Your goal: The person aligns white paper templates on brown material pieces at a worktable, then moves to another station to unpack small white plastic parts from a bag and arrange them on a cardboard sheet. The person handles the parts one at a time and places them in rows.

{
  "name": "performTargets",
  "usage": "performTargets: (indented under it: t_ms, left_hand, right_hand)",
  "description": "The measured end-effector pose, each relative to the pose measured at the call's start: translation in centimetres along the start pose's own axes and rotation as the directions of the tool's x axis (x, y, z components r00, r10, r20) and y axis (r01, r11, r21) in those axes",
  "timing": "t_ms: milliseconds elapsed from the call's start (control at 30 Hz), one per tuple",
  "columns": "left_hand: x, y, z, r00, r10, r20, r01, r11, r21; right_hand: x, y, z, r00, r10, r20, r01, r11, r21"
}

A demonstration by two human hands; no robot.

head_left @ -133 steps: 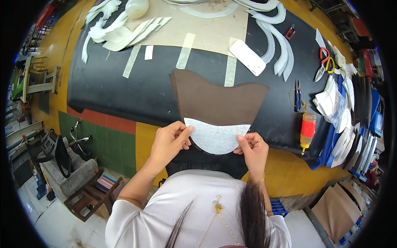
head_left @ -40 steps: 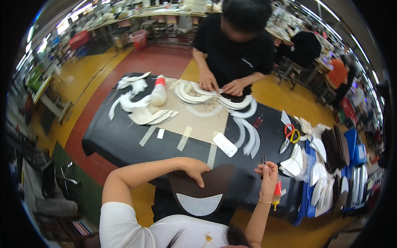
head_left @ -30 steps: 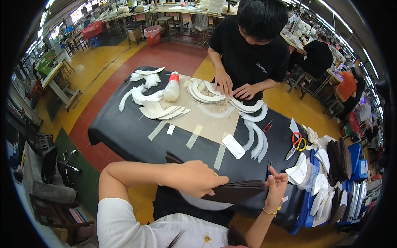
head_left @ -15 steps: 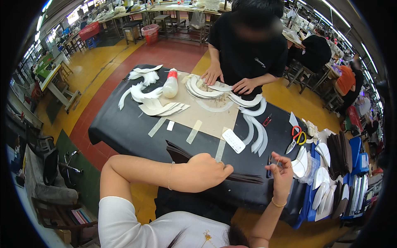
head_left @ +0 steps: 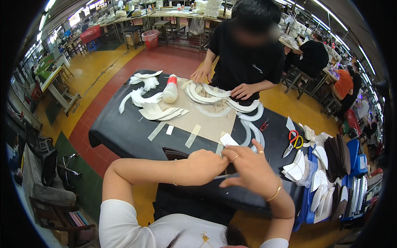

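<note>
White curved pieces [head_left: 147, 98] lie heaped farthest left on the black table [head_left: 124, 134], beside a squeeze bottle [head_left: 170, 93], which I judge keeps both out of the arms' way. Next come the dark brown sheets [head_left: 175, 153], above the table's near part, just behind the left wrist; my left hand [head_left: 206, 166] curls its fingers narrowly round them, I think to keep the layers together. They look thin and matt, edges slightly fanned, mostly hidden from me. My right hand [head_left: 251, 167] meets the left, thumb wide of its fingers; I cannot tell whether anything fine sits between those fingertips. Further right, red-and-yellow-handled scissors [head_left: 292, 144] lie open, seemingly parked within reach.
</note>
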State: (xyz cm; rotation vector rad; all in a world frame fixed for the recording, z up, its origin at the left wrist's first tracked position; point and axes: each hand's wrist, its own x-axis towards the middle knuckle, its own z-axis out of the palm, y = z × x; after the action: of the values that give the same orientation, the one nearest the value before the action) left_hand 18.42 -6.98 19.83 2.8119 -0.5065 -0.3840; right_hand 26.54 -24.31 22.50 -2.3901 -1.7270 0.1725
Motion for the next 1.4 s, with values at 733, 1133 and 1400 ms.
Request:
performTargets:
  t_ms: [733, 1133, 1400]
  left_hand:
    - [-5.6, -4.8, 3.1, 0.572, -0.613, -0.545, -0.36, 0.41, -0.838]
    - [0.5, 0.1, 2.3, 0.955, -0.202, -0.219, -0.112, 0.437, -0.892]
    - [5.8, 5.6, 1.1, 0.924, -0.074, -0.374, -0.317, 0.395, -0.862]
  right_hand:
    - [-6.5, 7.5, 8.4, 0.856, 0.482, -0.189, 0.025, 0.326, 0.945]
    - [-13.0, 3.2, 5.9, 0.932, 0.354, -0.081, -0.111, 0.49, 0.864]
    - [-19.5, 3.5, 4.0, 0.85, 0.506, 0.146, -0.421, 0.487, 0.766]
